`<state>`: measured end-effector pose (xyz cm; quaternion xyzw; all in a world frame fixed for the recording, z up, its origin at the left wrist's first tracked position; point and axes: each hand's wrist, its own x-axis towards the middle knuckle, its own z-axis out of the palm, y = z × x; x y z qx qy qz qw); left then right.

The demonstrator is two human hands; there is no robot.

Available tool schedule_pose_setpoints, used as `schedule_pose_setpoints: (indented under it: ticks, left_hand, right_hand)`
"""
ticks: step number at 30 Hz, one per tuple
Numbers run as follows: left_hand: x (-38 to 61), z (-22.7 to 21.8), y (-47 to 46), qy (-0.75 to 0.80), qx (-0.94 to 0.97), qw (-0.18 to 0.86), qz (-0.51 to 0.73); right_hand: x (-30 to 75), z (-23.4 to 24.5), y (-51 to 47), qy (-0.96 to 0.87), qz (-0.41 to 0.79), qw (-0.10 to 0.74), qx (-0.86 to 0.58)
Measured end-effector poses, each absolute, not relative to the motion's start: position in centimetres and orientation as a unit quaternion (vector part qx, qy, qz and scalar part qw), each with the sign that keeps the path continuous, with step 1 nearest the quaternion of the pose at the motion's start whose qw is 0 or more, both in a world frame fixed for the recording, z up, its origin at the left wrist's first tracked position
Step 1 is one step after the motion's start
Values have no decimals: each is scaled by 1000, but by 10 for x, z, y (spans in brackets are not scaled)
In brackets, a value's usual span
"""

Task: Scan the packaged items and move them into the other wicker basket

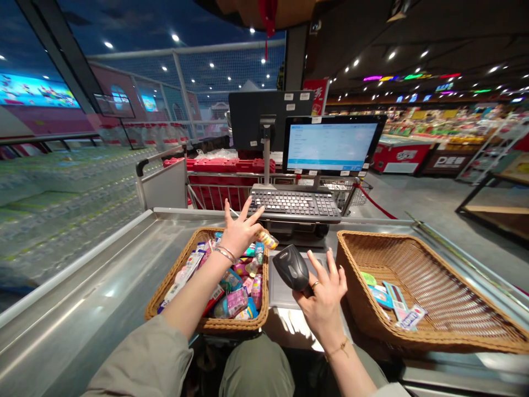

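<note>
My left hand (239,231) is raised over the left wicker basket (173,281). Three of its fingers are spread upward, while the thumb side pinches a small colourful sweet packet (268,240). That basket is heaped with several bright snack and candy packets (237,300). My right hand (324,300) grips a black handheld barcode scanner (291,267) between the two baskets, its head turned toward the left basket. The right wicker basket (446,292) holds a few flat packets (397,306) near its left side.
A steel checkout counter (95,298) carries both baskets. Behind them stand a keyboard (295,203), a lit cashier screen (330,146) and a customer display's back (264,118). Red shopping baskets (223,165) and a metal cart rail lie beyond; shop aisles are at right.
</note>
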<state>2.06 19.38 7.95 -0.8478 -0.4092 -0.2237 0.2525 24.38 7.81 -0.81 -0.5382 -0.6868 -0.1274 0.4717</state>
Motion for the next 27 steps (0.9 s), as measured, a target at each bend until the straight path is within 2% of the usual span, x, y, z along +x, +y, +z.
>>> schedule_pose_setpoints:
  ticks: [27]
  left_hand:
    - [106, 95, 196, -339, -880, 244, -227]
  right_hand:
    - [312, 2, 64, -589, -186, 489, -617]
